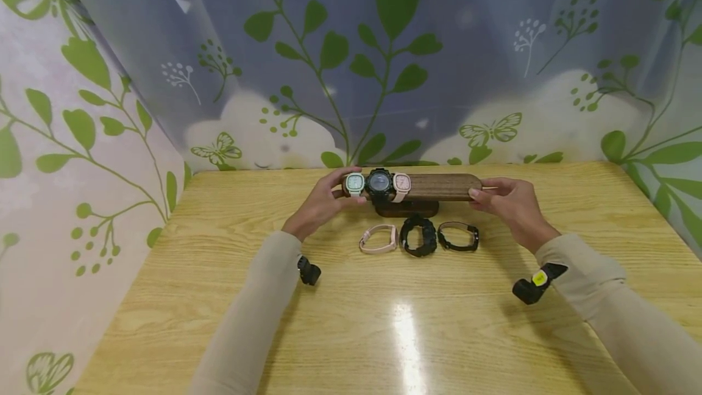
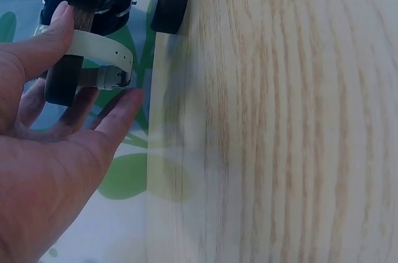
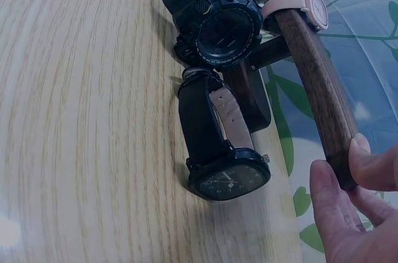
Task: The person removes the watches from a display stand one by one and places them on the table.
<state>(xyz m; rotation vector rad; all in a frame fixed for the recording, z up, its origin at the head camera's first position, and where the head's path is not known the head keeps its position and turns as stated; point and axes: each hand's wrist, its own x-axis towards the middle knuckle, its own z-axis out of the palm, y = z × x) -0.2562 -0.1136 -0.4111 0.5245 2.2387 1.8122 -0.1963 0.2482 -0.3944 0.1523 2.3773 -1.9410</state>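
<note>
A dark wooden watch stand point(image 1: 445, 188) stands near the table's far edge, its bar raised on a rounded base point(image 1: 408, 211). Toward the bar's left end sit a mint watch point(image 1: 355, 184), a bulky black watch point(image 1: 379, 181) and a pink watch point(image 1: 402, 183); the right part is bare wood. My left hand point(image 1: 320, 203) holds the left end beside the mint watch, thumb in front and fingers behind. At the right end, my right hand point(image 1: 514, 207) pinches the bar between thumb and fingers, as the right wrist view confirms for the bar tip point(image 3: 339, 166).
In front of the base lie three more watches in a row: a pink one point(image 1: 393, 238), a chunky black one point(image 3: 227, 33) and a dark square-faced one point(image 3: 230, 176). The wooden table point(image 1: 351, 322) meets a leaf-patterned curtain point(image 1: 466, 35) behind the stand.
</note>
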